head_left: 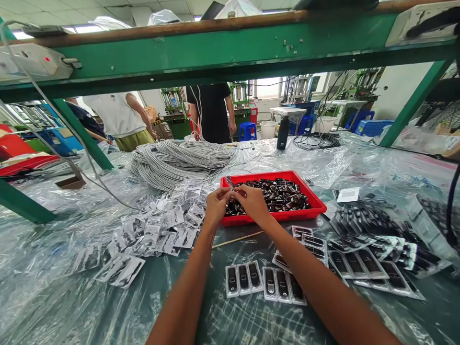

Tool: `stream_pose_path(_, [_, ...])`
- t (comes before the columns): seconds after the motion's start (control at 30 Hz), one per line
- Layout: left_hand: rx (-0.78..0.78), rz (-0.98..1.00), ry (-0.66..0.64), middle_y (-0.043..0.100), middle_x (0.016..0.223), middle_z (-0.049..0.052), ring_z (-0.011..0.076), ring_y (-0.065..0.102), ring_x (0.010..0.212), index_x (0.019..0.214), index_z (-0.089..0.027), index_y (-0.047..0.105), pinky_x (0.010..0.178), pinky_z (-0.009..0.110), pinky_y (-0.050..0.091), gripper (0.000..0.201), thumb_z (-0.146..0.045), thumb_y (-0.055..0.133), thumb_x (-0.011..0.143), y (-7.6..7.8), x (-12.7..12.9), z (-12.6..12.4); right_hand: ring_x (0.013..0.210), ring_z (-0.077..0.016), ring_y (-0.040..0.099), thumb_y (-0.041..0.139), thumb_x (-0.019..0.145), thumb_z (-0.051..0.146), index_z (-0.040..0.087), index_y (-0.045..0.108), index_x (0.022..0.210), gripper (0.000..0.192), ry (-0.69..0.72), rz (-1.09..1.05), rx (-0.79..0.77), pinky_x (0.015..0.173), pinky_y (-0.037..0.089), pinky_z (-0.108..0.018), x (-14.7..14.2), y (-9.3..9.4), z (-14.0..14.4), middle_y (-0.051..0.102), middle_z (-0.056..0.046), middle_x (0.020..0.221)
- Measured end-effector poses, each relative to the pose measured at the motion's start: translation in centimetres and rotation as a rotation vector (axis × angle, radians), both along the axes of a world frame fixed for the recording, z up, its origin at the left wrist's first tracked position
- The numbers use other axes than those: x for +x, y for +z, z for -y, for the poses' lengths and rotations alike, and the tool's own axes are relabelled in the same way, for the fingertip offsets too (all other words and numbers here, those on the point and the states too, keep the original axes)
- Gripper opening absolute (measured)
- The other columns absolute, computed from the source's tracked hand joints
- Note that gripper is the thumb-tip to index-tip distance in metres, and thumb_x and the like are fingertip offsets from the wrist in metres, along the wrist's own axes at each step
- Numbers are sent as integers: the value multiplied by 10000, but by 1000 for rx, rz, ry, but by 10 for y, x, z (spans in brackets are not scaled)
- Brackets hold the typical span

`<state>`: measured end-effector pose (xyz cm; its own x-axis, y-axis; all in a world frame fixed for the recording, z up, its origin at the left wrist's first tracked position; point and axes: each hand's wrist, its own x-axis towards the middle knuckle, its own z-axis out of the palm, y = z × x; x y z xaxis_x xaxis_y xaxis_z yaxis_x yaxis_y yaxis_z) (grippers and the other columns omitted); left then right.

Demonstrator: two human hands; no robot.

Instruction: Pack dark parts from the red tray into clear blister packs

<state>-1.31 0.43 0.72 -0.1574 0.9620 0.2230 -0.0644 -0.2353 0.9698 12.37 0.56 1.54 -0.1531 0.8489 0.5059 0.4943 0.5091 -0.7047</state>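
My left hand (216,205) and my right hand (250,201) meet above the near left part of a red tray (273,218). Their fingers are pinched together on a small clear plastic piece (230,182), whose exact kind I cannot make out. Many small dark shiny parts (283,194) fill the tray. Below my right forearm lie clear blister packs (244,278) with black oblong pieces in them. Left of my left hand spreads a pile of small printed packets (154,230).
A thin wooden stick (237,239) lies before the tray. Behind are a grey cable coil (179,160), a dark bottle (282,132) and black cable (316,141). More blister packs (362,263) are stacked at right. A green beam (215,48) crosses overhead. People stand beyond the table.
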Motion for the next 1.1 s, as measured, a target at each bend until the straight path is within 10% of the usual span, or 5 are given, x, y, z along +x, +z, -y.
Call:
stream_pose_path(0.47, [39,-379,634,662,946,99,199,669,836,1048,-107,654,809,337,532,279,-238,522,840,21,-54,-11,1096,-288,595,455,849,50,55,666,1149,366,-203,317,153,956,456,-406,32,36,0,665,-206,1168])
stream_pose_path(0.6, [306,-593,872,622,1155,158,218,616,1047,1112,-97,633,936,346,483,328,-177,431,866,60,-64,18,828,-220,661,571,807,54,146,733,907,211,325,670,-29,790,498,-315,14,33,35,730,-99,895])
stream_pose_path(0.83, [127,-1180,-286,690,1025,61,233,665,864,1036,-261,695,769,327,540,278,-387,675,790,31,-21,141,916,-278,708,644,779,33,147,745,904,197,325,964,-103,739,513,-320,-8,-8,72,747,-165,956])
stream_pose_path(0.97, [156,-1406,-296,641,1199,129,305,620,1069,1284,-241,583,925,444,516,449,-348,605,848,-27,-12,188,825,-244,695,624,787,75,133,729,844,132,402,935,-121,667,463,-282,2,6,61,752,-145,910])
stream_pose_path(1.1, [190,-1342,-306,696,1073,119,278,650,1004,1165,-215,636,905,403,510,373,-382,372,962,-33,-21,181,690,-158,608,579,840,128,155,678,793,113,405,639,-85,634,390,-248,15,32,59,700,-40,749])
